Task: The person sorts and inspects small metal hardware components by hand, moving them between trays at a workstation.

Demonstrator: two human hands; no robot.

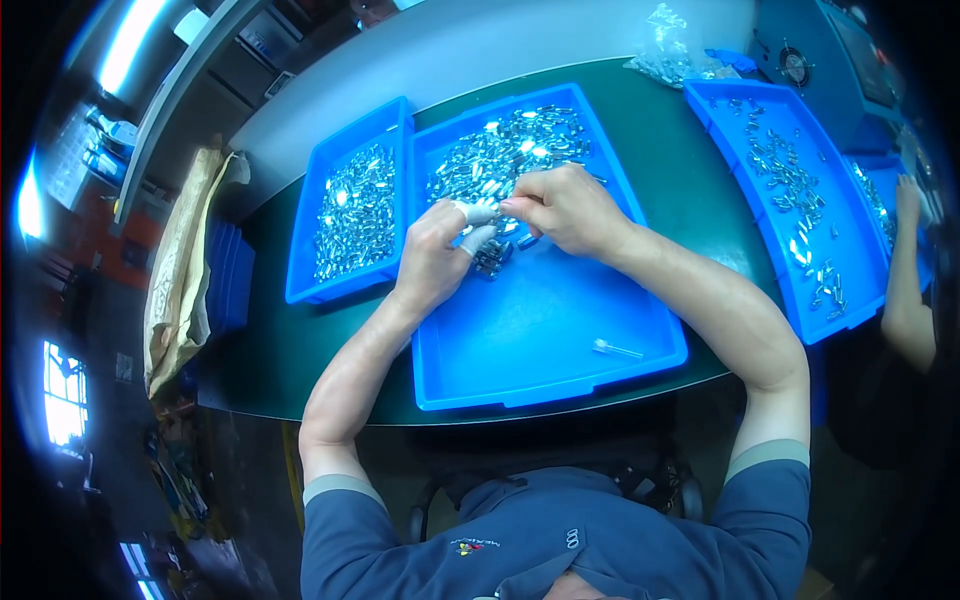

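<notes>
Over the middle blue tray point(540, 330), my two hands meet fingertip to fingertip. White finger covers sit on the thumb and forefinger of my left hand point(432, 255), which are closed in a pinch. My bare right hand point(572, 212) pinches at the same spot from the right. Whatever lies between the fingertips is too small to make out. Small shiny metal pieces point(525, 140) are heaped across the far half of this tray. A smaller cluster of metal pieces point(490, 258) rests just below my left fingers.
A clear plastic piece point(618, 349) lies near the middle tray's front. More metal pieces fill the left blue tray point(300, 265) and are scattered in the right one point(855, 270). A clear bag point(668, 50) stands behind. Another person's arm point(907, 280) shows at far right.
</notes>
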